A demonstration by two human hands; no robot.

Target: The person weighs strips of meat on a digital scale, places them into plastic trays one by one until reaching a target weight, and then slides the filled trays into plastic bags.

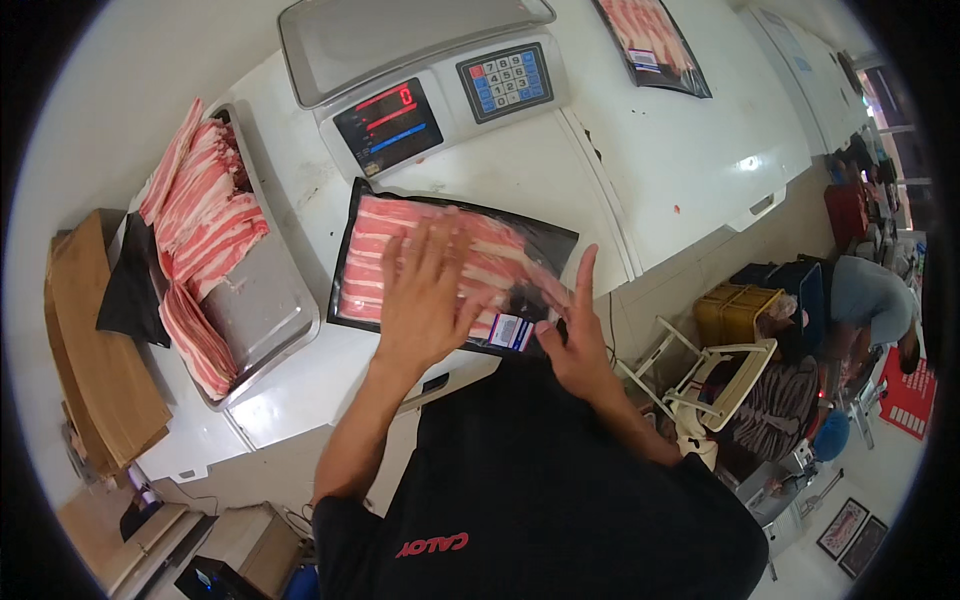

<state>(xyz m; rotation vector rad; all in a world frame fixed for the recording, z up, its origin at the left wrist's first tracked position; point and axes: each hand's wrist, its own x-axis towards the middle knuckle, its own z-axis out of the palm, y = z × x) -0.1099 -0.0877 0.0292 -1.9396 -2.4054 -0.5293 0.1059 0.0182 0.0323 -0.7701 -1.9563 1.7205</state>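
A flat black-backed plastic pack of sliced raw pork belly [487,232] lies on the white worktop before me. My left hand [429,289] rests palm down on its clear front, fingers spread over the slices. At the pack's right end, my right hand [577,337] is near the edge, with its index finger raised and thumb out. Whether its other fingers touch the pack is hard to tell. A white label [512,331] bearing print is stuck near the pack's lower edge, between my hands.
A digital scale [442,97] with a lit display stands beyond the pack. On the left, a metal tray [289,319] holds loose pork belly slices [202,202], near flat cardboard [105,345]. Another pack [651,41] lies at the upper right. A person [874,300] bends near crates at far right.
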